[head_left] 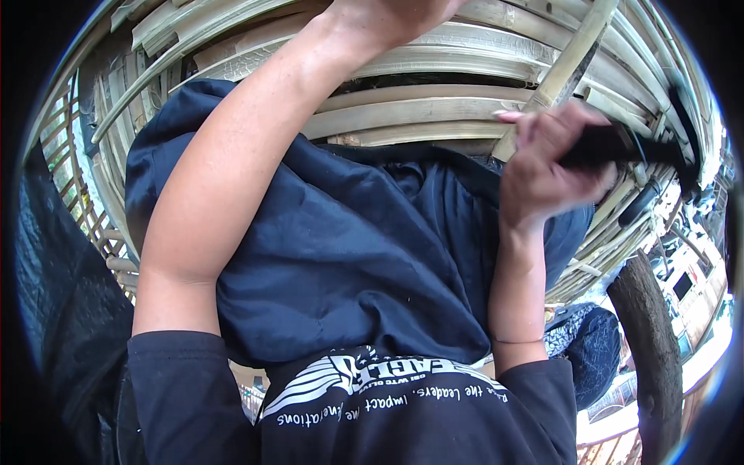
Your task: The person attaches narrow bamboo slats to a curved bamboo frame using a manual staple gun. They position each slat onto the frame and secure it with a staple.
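My right hand (550,159), smeared by motion, is closed round the dark handle of a hammer (659,151). Its black head, also blurred, points to the right. Just past this hand, a bamboo pole (570,66) slants across pale split-bamboo slats (418,108). At the top edge, over the slats, is my left hand (395,17). Only its back and wrist show; the fingers are cut off by the picture's edge, so what they touch is hidden.
Dark blue cloth (349,240) covers my lap below the slats. A black-handled object (639,204) lies on the bamboo at right. Lower right stands a rough wooden post (649,333), with a dark bundle (595,356) beside it. Black sheeting (66,310) hangs at left.
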